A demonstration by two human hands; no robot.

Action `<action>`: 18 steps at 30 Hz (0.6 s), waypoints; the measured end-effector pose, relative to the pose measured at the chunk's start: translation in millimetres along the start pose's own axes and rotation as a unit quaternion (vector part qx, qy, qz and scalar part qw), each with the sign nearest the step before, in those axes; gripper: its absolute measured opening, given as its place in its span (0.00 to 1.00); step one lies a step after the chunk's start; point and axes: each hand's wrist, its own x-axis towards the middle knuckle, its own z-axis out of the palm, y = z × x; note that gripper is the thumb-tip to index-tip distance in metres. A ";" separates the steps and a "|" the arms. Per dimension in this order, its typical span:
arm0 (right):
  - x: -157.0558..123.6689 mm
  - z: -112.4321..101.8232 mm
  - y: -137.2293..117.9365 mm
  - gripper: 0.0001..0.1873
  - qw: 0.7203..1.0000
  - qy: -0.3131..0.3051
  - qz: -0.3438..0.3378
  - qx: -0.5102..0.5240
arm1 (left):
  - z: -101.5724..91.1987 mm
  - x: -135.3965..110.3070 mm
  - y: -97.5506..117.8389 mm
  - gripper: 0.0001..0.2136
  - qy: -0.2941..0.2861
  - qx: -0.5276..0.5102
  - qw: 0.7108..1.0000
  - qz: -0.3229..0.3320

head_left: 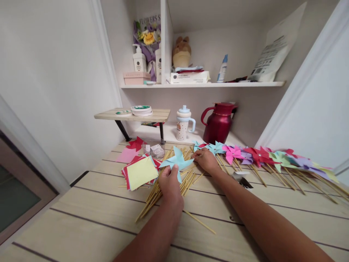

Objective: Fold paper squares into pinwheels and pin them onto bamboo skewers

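My left hand (169, 185) is closed on a light blue paper pinwheel (176, 161), held just above a loose pile of thin wooden sticks (163, 185). My right hand (205, 160) rests knuckles up on the far end of that pile, fingers curled down among the sticks; what they grip is hidden. Beside my left hand lies a stack of coloured paper squares (141, 171) with a yellow sheet on top. A row of finished pinwheels on sticks (261, 156), blue, pink, red, green and purple, runs off to the right.
A red paper star (135, 144) and a pink sheet (127, 155) lie at the back left. A small wooden riser (133, 115) carries plates. Behind stand a sippy cup (183, 124) and a red jug (218, 123). A shelf (201, 84) above holds bottles and boxes.
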 end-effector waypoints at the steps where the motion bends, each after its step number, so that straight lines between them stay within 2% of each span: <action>1: -2.6 -3.8 -2.8 0.16 1.000 0.000 -0.006 0.005 | -0.4 0.7 -0.2 0.13 -0.002 -0.001 1.000 0.002; 7: -41.9 -40.1 -13.3 0.08 0.997 -0.009 -0.059 0.039 | 0.3 1.1 -1.8 0.10 -0.004 -0.005 1.000 0.006; 10: -58.6 -52.0 -11.1 0.09 0.998 -0.002 -0.048 0.038 | 2.3 -2.3 -1.0 0.10 0.000 -0.005 1.000 0.011; 13: -55.9 -52.3 -6.9 0.09 1.000 0.010 -0.021 0.013 | 4.8 -6.8 0.0 0.11 0.002 -0.006 1.000 0.018; 18: -27.1 -35.4 -5.6 0.15 0.999 0.001 0.029 -0.037 | 6.1 -7.1 -2.2 0.14 0.010 -0.005 1.000 0.023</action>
